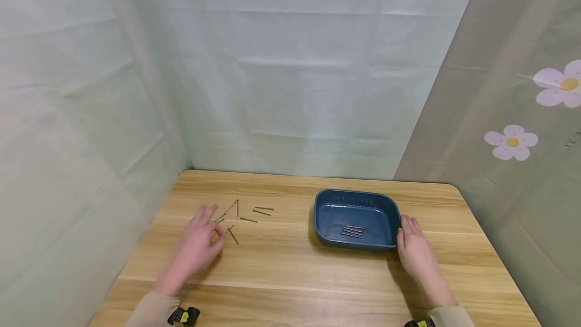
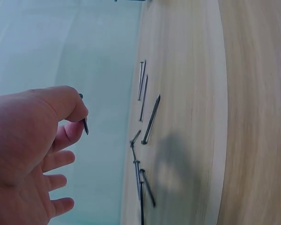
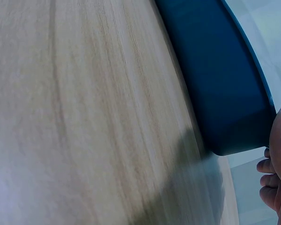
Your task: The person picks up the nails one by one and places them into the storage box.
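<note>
My left hand [image 1: 198, 241] pinches a dark nail [image 2: 86, 126] between thumb and index finger, its other fingers spread; the nail's tip sticks out past the fingers in the left wrist view. Below and beyond this hand, several loose nails [image 1: 249, 220] lie scattered on the wooden table, some crossing each other. To the right stands a blue rectangular tray [image 1: 358, 246] with rounded corners. Several nails [image 1: 353, 232] lie roughly parallel on its floor. My right hand [image 1: 415, 251] rests against the tray's right wall, fingers extended along it.
The light wooden table [image 1: 290, 281] has its far edge against a pale fabric backdrop [image 1: 290, 90]. More fabric hangs at the left and right, the right side printed with white flowers [image 1: 511, 143].
</note>
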Motion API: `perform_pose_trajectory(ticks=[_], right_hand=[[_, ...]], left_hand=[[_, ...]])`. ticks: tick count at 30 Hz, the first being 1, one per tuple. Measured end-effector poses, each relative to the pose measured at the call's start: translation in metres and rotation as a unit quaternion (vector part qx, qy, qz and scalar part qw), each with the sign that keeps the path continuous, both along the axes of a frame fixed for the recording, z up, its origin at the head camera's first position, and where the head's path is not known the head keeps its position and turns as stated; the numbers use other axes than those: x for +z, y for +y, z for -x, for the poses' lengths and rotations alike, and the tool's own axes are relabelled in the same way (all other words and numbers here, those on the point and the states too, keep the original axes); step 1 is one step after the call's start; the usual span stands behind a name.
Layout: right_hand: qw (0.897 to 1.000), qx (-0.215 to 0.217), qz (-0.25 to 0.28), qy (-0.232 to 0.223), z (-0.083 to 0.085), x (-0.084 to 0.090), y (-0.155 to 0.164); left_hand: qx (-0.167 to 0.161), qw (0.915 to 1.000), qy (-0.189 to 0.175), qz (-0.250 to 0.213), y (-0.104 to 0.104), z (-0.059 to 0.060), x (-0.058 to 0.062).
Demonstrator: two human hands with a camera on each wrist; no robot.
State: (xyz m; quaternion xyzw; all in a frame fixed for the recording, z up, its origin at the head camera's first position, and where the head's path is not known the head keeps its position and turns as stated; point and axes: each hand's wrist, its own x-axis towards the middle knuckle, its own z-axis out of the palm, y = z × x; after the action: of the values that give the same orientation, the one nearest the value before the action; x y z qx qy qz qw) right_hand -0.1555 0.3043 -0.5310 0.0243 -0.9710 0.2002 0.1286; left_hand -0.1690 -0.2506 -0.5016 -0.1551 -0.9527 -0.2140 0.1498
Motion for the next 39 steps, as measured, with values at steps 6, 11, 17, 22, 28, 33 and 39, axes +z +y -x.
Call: perform_pose_trajectory(ticks=[6,11,17,22,28,33,39], right_hand=[[1.000,0.002,0.003,0.000,0.001,-0.001,0.000],[1.000,0.004,0.004,-0.002,0.001,-0.002,0.000],[1.000,0.002,0.003,-0.006,-0.001,-0.001,0.000],[1.000,0.003,0.002,-0.001,0.000,-0.001,0.000],[1.000,0.002,0.001,0.001,0.000,-0.001,-0.001],[1.000,0.002,0.001,0.003,0.000,-0.001,-0.001],[1.000,0.003,0.002,0.001,0.001,0.000,-0.002]], left_hand=[[-0.014,0.9997,-0.021,-0.003,0.019,0.005,-0.003],[-0.036,0.9988,-0.033,-0.007,0.043,0.010,-0.004],[-0.055,0.9976,-0.041,-0.013,0.073,0.010,-0.003],[-0.073,0.9960,-0.050,-0.018,0.095,0.012,0.000],[-0.090,0.9937,-0.061,-0.030,0.122,0.017,0.005],[-0.110,0.9921,-0.053,-0.031,0.146,0.022,0.009],[-0.137,0.9894,-0.038,-0.027,0.173,0.029,0.016]])
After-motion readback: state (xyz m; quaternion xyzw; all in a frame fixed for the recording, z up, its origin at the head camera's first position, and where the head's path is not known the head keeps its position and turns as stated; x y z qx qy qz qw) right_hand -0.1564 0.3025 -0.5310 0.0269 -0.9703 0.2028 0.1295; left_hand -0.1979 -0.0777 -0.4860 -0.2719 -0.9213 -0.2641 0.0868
